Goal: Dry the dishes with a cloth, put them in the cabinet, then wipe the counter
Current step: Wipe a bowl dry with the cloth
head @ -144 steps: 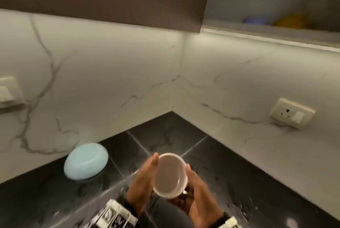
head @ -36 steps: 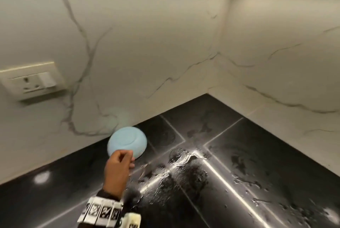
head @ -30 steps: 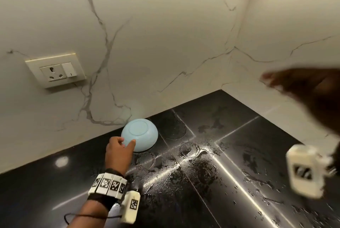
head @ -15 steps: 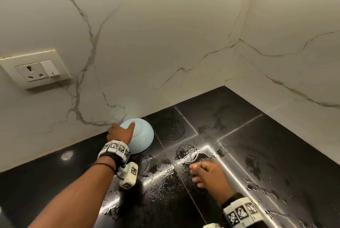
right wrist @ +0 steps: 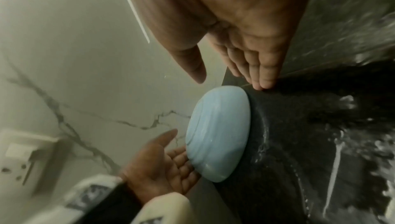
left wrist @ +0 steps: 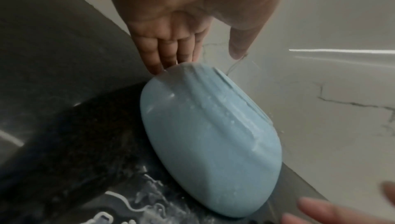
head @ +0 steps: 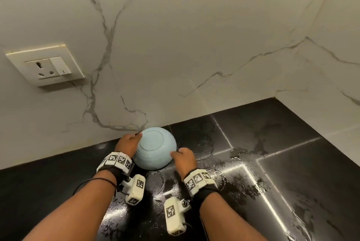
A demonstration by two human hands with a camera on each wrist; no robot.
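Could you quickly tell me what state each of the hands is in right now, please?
Left hand: open, straight fingers touching the left side of the upside-down blue bowl.
Right hand: open, fingers extended beside the bowl's right edge, holding nothing.

A pale blue bowl lies upside down on the wet black counter, its flat round foot ring facing up. It sits close to the marble wall, left of the corner. Water beads cling to its ridged outer side, and puddles streak the counter beside it.
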